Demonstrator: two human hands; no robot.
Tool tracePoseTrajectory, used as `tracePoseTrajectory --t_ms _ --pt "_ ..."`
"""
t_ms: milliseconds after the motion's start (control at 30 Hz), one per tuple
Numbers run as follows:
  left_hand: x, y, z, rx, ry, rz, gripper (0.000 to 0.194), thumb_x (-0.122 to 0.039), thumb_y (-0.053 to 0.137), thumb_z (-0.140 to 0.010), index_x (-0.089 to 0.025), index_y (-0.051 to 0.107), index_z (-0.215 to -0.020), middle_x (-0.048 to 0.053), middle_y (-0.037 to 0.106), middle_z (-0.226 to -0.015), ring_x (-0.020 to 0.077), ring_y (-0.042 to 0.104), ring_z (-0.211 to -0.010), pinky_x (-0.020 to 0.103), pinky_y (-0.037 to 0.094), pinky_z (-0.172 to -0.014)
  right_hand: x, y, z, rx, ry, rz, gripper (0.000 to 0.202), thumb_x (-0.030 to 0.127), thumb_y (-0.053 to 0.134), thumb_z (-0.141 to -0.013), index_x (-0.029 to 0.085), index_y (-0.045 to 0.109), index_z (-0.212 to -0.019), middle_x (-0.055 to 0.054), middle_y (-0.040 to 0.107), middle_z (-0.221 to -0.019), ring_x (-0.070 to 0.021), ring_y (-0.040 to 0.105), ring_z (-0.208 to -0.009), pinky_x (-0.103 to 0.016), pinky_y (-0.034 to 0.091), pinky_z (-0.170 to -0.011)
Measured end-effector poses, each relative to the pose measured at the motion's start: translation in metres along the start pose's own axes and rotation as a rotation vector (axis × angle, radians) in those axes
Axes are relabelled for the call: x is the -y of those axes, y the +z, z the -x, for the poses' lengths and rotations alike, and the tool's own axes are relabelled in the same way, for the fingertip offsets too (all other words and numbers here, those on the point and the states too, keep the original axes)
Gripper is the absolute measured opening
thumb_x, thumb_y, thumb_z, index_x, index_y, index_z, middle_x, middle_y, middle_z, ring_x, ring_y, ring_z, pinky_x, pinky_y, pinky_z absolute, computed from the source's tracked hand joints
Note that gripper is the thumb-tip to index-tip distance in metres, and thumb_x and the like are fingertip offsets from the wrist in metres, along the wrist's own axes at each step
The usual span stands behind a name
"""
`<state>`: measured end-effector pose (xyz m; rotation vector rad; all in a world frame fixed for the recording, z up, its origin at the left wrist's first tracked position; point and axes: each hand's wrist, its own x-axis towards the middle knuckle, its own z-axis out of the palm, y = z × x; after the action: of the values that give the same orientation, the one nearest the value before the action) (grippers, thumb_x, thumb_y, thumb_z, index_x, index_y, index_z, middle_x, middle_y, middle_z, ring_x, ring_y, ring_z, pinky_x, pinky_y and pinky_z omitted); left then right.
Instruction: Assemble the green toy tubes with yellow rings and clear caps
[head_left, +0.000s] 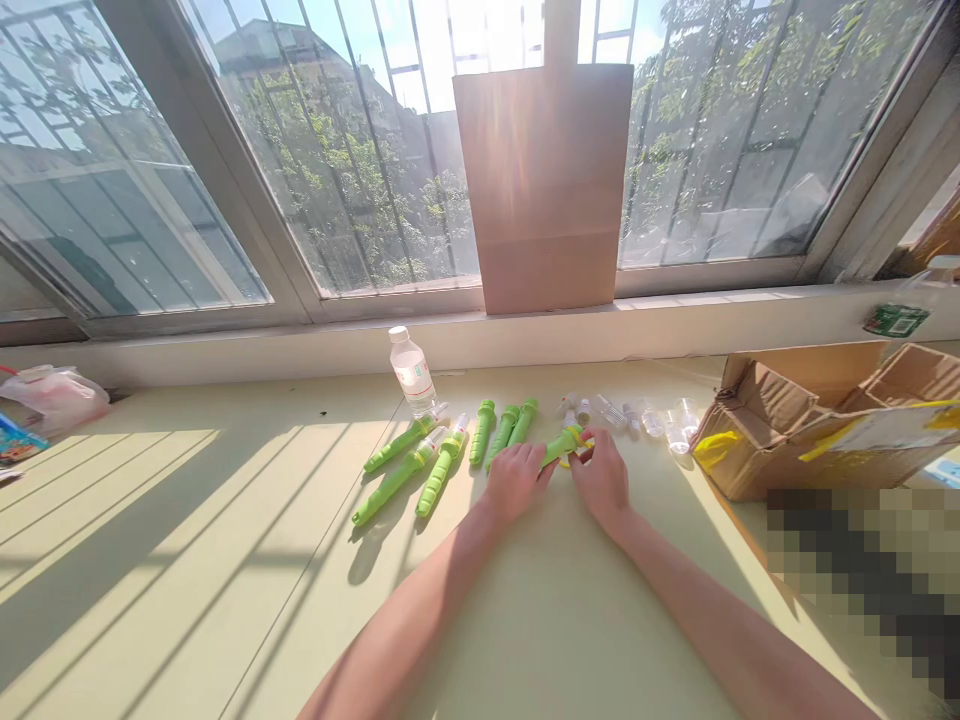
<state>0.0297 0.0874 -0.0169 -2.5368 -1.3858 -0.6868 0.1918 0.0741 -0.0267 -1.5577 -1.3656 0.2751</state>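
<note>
My left hand [517, 478] is closed around the lower part of a green ridged tube [561, 445]. The fingers of my right hand [602, 475] pinch at the tube's upper end, where a thin yellow loop [583, 444] shows. Left of my hands lie three green tubes with clear tips, one of them [441, 468] nearest to me. Between these and my left hand are more green tubes, including one at the left [482, 433]. Several small clear plastic pieces [652, 423] lie beyond my right hand and to its right.
A water bottle [412, 370] stands behind the tubes. An open cardboard box [795, 440] is at the right, with a green-labelled bottle [904, 310] behind it. A pink plastic bag [56, 400] lies at far left. A cardboard sheet [551, 190] leans against the window.
</note>
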Motion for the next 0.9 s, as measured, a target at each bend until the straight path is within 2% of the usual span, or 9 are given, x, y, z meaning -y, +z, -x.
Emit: tracePoseTrajectory --t_ms 267,433,567,667,767,900 --pt "-0.0013 0.0001 -0.001 0.027 -0.009 -0.025 0.028 -0.038 0.044 -0.1 -0.025 0.068 -0.104 0.008 0.071 -0.083 0.0241 0.066 -0.08 0.037 0.049 -0.075 0.0007 -0.0001 0.0002 -0.015 -0.027 -0.006 0.014 0.033 0.049 -0.079 0.025 0.048 -0.091 -0.003 0.063 -0.096 -0.0167 0.061 -0.063 -0.032 0.045 -0.056" --pt "-0.0009 0.0022 -0.0037 0.072 -0.069 -0.01 0.03 -0.039 0.041 -0.102 -0.023 0.066 -0.104 0.008 0.071 -0.084 0.0233 0.066 -0.074 0.035 0.049 -0.069 0.0015 -0.0012 0.0003 -0.002 -0.038 -0.016 0.012 0.033 0.049 -0.079 0.024 0.048 -0.087 -0.004 0.063 -0.101 -0.0159 0.061 -0.062 -0.033 0.046 -0.059" --pt "0.0007 0.0028 -0.0038 0.115 -0.076 0.014 0.029 -0.041 0.046 -0.1 -0.024 0.062 -0.116 0.008 0.072 -0.094 0.0226 0.067 -0.074 0.033 0.049 -0.068 0.0023 -0.0011 0.001 0.007 -0.017 -0.007 0.012 0.034 0.049 -0.079 0.025 0.048 -0.088 -0.004 0.063 -0.099 -0.0163 0.06 -0.064 -0.033 0.046 -0.06" --pt "0.002 0.0041 -0.0025 0.115 -0.069 0.003 0.029 -0.036 0.05 -0.098 -0.024 0.061 -0.122 0.008 0.071 -0.102 0.0223 0.067 -0.075 0.033 0.05 -0.069 0.0012 0.0 0.0012 0.007 -0.014 -0.001 0.012 0.035 0.049 -0.08 0.025 0.049 -0.088 -0.003 0.064 -0.098 -0.0165 0.061 -0.064 -0.033 0.045 -0.059" --pt "0.0024 0.0056 -0.0014 0.096 -0.066 -0.017 0.024 -0.032 0.049 -0.097 -0.025 0.064 -0.114 0.008 0.07 -0.1 0.0221 0.067 -0.076 0.033 0.049 -0.068 -0.001 0.0015 0.001 -0.001 -0.024 -0.007 0.014 0.035 0.049 -0.08 0.025 0.049 -0.089 -0.003 0.064 -0.098 -0.0165 0.061 -0.063 -0.032 0.045 -0.058" --pt "0.0014 0.0059 -0.0011 0.041 -0.036 -0.001 0.024 -0.036 0.045 -0.1 -0.025 0.066 -0.106 0.008 0.071 -0.093 0.0228 0.068 -0.085 0.032 0.049 -0.069 -0.0027 0.0027 0.0004 -0.002 -0.021 -0.01 0.016 0.034 0.049 -0.079 0.025 0.05 -0.093 -0.003 0.063 -0.098 -0.0168 0.061 -0.064 -0.032 0.045 -0.058"
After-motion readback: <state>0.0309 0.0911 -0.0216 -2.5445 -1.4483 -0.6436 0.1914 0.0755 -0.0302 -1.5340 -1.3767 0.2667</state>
